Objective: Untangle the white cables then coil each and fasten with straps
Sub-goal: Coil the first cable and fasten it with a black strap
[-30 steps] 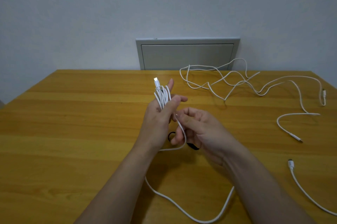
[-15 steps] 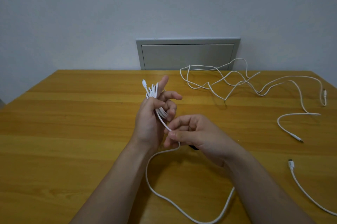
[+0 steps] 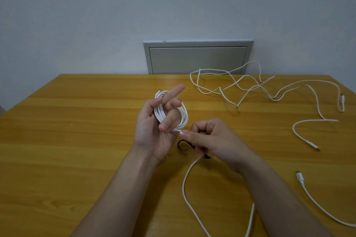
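white cable [image 3: 184,116] now in upturned left hand [image 3: 152,134]

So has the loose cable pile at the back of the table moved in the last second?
No. The loose cable lies in the same loops, with its far bend still overlapping the lower right of the grey wall panel.

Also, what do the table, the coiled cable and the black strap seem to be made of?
Table: wood or wood-look laminate, glossy; grain lines and soft reflections. Coiled cable: smooth white plastic or rubber jacket; it bends freely. Black strap: matte, perhaps fabric; too small to tell.
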Demonstrator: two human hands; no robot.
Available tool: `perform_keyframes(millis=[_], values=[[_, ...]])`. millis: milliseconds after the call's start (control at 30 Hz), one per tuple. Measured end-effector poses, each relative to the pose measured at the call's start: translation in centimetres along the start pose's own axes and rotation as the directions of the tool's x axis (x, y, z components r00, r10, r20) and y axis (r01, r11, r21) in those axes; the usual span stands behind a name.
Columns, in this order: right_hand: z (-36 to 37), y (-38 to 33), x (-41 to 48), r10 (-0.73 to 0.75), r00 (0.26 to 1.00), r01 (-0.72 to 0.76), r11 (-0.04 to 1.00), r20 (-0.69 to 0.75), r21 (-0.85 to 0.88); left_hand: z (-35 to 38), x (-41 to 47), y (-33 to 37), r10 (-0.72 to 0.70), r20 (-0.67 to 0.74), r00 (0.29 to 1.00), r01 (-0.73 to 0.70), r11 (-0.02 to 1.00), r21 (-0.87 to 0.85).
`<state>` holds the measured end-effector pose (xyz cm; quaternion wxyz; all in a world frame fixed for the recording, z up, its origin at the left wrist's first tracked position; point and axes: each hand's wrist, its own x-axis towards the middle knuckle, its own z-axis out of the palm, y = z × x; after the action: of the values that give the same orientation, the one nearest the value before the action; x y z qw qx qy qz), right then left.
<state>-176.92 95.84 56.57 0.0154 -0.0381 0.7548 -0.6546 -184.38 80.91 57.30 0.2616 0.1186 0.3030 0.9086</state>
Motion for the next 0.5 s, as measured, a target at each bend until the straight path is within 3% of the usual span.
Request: perform_keyframes(millis=[233, 333, 500], values=[[-1.9, 0.1, -0.2, -0.117, 0.991, 0.115, 0.993, -0.059, -0.03, -1.0, -0.4, 1.2, -0.179, 0.212, 0.961, 0.207, 0.971, -0.117], [-2.3, -0.1, -0.2, -0.145, 0.956, 0.132, 0.989, -0.253, -0.068, -1.3, -0.4, 1.5, -0.222, 0.302, 0.927, 0.266, 0.957, -0.112], [-3.4, 0.1, 0.0, -0.207, 0.783, 0.088, 0.97, -0.586, -0.225, -1.1, -0.1, 1.3, -0.258, 0.363, 0.895, 0.286, 0.958, -0.025]])
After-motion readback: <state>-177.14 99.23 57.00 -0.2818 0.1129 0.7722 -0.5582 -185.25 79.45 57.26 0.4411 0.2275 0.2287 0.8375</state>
